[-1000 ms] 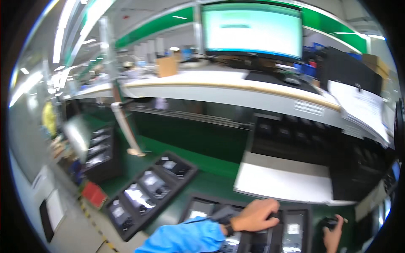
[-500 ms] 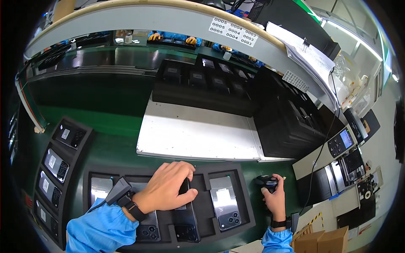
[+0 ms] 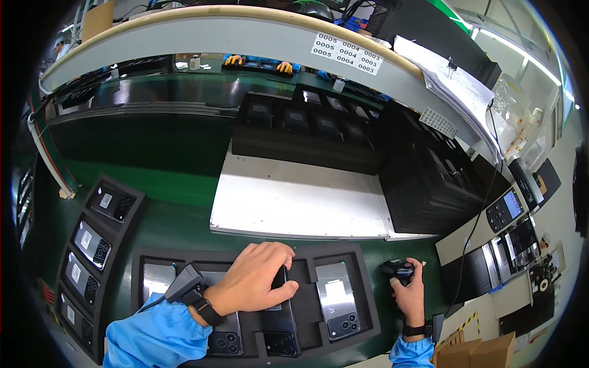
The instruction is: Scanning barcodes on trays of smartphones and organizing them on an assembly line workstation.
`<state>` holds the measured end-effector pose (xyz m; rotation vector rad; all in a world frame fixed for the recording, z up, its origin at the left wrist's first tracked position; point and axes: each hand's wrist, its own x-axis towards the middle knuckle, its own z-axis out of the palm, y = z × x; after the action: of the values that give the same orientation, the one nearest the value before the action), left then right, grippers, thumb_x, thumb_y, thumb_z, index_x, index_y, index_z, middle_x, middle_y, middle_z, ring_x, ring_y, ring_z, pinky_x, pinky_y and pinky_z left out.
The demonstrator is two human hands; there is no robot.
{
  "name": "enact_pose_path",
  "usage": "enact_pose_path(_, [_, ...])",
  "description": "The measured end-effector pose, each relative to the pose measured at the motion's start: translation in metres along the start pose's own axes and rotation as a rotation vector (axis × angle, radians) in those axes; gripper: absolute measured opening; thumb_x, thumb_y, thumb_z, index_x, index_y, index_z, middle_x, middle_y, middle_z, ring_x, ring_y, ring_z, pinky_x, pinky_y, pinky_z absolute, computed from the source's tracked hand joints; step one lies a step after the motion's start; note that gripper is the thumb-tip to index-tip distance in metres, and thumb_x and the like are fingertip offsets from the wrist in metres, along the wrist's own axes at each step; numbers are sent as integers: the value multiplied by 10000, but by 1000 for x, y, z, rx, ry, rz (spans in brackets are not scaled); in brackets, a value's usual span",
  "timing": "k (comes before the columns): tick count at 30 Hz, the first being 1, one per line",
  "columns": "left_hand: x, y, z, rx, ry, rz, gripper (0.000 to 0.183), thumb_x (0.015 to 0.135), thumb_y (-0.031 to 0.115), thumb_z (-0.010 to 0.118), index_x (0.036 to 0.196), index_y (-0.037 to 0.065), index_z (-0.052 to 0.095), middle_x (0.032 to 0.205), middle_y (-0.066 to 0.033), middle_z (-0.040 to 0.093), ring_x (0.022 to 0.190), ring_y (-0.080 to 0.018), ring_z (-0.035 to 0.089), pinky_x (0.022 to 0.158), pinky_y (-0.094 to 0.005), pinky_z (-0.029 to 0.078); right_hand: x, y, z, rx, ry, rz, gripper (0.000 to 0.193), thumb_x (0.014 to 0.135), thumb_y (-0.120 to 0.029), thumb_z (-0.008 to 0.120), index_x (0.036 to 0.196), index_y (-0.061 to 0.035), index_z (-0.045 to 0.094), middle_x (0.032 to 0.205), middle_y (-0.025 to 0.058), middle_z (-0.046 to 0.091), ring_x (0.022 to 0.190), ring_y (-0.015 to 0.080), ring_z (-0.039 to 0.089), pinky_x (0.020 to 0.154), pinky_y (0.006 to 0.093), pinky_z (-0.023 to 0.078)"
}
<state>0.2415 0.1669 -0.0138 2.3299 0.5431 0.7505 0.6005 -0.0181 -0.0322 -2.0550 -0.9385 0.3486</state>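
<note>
Left hand (image 3: 261, 279): our fingers wrap a glossy black rectangular phone (image 3: 281, 322) in the black foam tray (image 3: 369, 291)
Right hand (image 3: 410, 295): fingers curl round a rounded black device (image 3: 397, 267)
Phones: neighbours (image 3: 338, 303) lie slotted, ours isn't released

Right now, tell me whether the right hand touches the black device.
Touching: the head view shows the right hand gripping the black device, thumb against it.
</note>
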Motion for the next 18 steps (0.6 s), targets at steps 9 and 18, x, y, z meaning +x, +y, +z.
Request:
enact_pose_path(9, [5, -2, 4, 23, 33, 38, 358, 893, 361, 675, 1034, 59, 542, 1155, -126, 616, 1096, -335, 573, 933, -425, 412, 0, -5, 0, 19, 27, 26, 610, 836, -29, 706, 1393, -114, 472, 963, 146, 705, 745, 225, 689, 694, 353, 567])
enact_pose_path(18, [11, -7, 23, 41, 56, 84, 382, 865, 352, 690, 1037, 33, 571, 995, -154, 624, 944, -383, 607, 806, -487, 465, 6, 37, -2, -367, 401, -581, 663, 803, -25, 679, 1448, -35, 525, 1198, 132, 605, 1038, 234, 612, 920, 347, 519])
